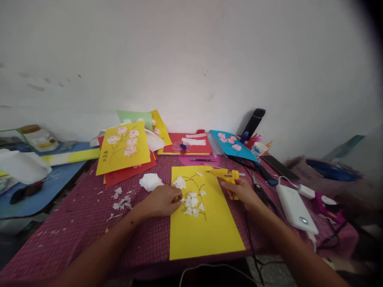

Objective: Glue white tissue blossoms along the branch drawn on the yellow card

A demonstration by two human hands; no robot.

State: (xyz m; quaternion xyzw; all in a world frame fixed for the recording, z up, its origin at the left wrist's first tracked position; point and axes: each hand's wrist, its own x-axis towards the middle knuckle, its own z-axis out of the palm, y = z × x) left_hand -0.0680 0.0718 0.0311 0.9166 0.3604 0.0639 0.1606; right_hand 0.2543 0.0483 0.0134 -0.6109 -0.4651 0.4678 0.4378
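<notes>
My right hand (pixel 240 191) is wrapped round a yellow hot glue gun (pixel 223 173); its nozzle points left, over the top right part of a yellow sheet (pixel 206 241). Drawn brown branches and white paper petals (pixel 192 204) form a flower picture on that sheet. At the sheet's left edge, beside the petals, my left hand (pixel 163 200) is closed in a pinch. Whatever its fingertips hold is too small or hidden to name. Behind it lies a wad of white tissue (pixel 150 181), and torn white scraps (pixel 122 201) are scattered to the left.
Finished flower cards (pixel 124 145) pile up at the back left, with a blue card (pixel 235 145) at the back right. Scissors (pixel 263 195), a white power bank (pixel 296 208) and a paper cup (pixel 259 149) stand or lie on the right. The glue gun's black cord (pixel 249 235) hangs over the table's front edge.
</notes>
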